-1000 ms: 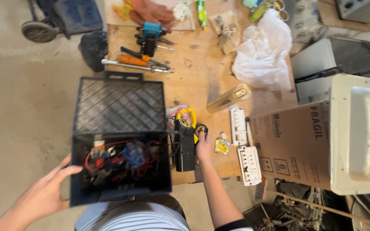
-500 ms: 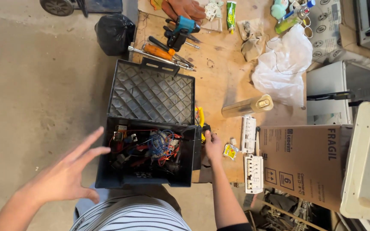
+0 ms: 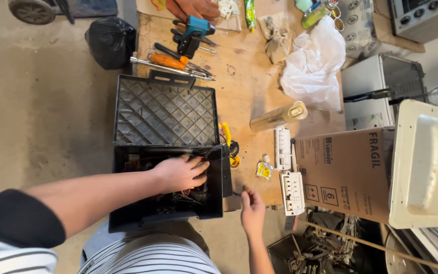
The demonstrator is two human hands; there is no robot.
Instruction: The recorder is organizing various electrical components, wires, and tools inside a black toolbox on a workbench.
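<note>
Toolbox (image 3: 166,152), black plastic, open at near edge of plywood bench (image 3: 249,76), ribbed lid thrown back flat toward far side. Left hand (image 3: 178,173) down inside, fingers spread over tangle of red wires and small parts (image 3: 186,195); cannot tell whether anything is pinched. Right hand (image 3: 252,209) just off box's right wall at bench edge, fingers loosely curled, nothing held.

Probably light and stiff as a shell, heavier when loaded; contents loose, snag-prone. Best taken by side walls with both hands, or by lid handle (image 3: 171,78) once closed.

Crowding right side: yellow-handled tool (image 3: 226,134), white terminal blocks (image 3: 286,167), small yellow packet (image 3: 264,170), cardboard carton (image 3: 348,170). Beyond lid: orange screwdriver (image 3: 167,61), teal tool (image 3: 198,26), white plastic bag (image 3: 313,66), tan cylinder (image 3: 278,116). Another person's hand (image 3: 193,7) at far edge.
</note>
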